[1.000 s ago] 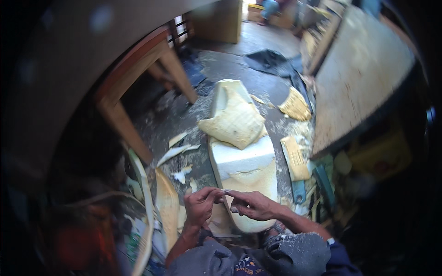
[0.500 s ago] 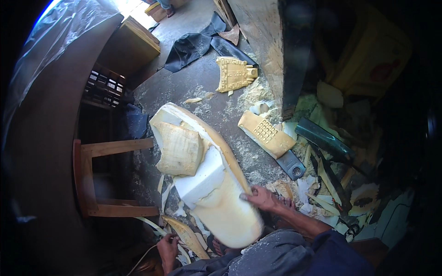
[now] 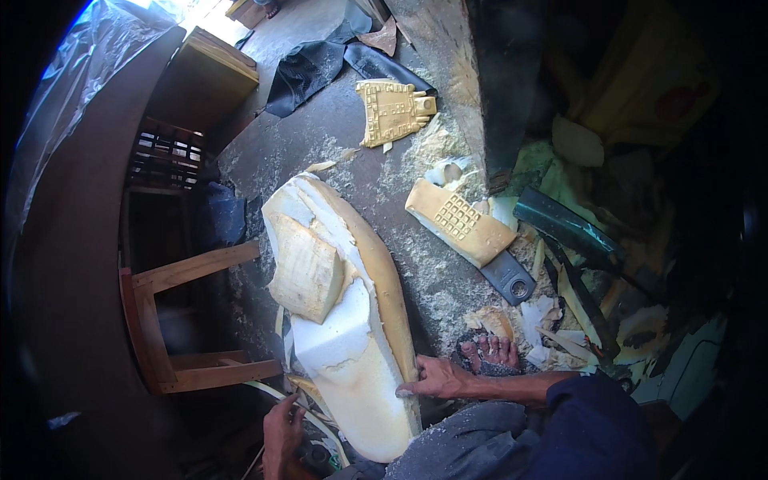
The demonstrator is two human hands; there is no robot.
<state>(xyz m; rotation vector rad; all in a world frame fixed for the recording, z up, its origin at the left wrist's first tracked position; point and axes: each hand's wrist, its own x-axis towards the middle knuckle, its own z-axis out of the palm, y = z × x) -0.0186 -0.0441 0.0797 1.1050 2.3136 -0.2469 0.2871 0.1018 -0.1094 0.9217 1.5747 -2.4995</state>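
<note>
A long cream foam block (image 3: 360,400) slants across the dusty floor in front of me, with a rough, loose-looking foam piece (image 3: 306,264) on its upper part. My right hand (image 3: 426,378) is closed on the block's right edge near its lower end. My left hand (image 3: 282,426) is low at the left, fingers curled beside some pale thin strips (image 3: 326,428); what it holds, if anything, I cannot make out. My bare right foot (image 3: 488,352) shows right of the block.
A wooden frame (image 3: 200,264) lies at the left. Ahead are dark sheet material (image 3: 300,76) and a moulded tan pad (image 3: 388,112). At right are another pad (image 3: 460,220), a dark bar (image 3: 560,224) and scraps. A wooden board (image 3: 440,48) stands beside them; someone's foot (image 3: 270,10) shows far back.
My view has swung down and rightward. The block lies slanted, and my hands, together over it a second ago, are apart: the right grips its edge, the left has dropped low at the left.
</note>
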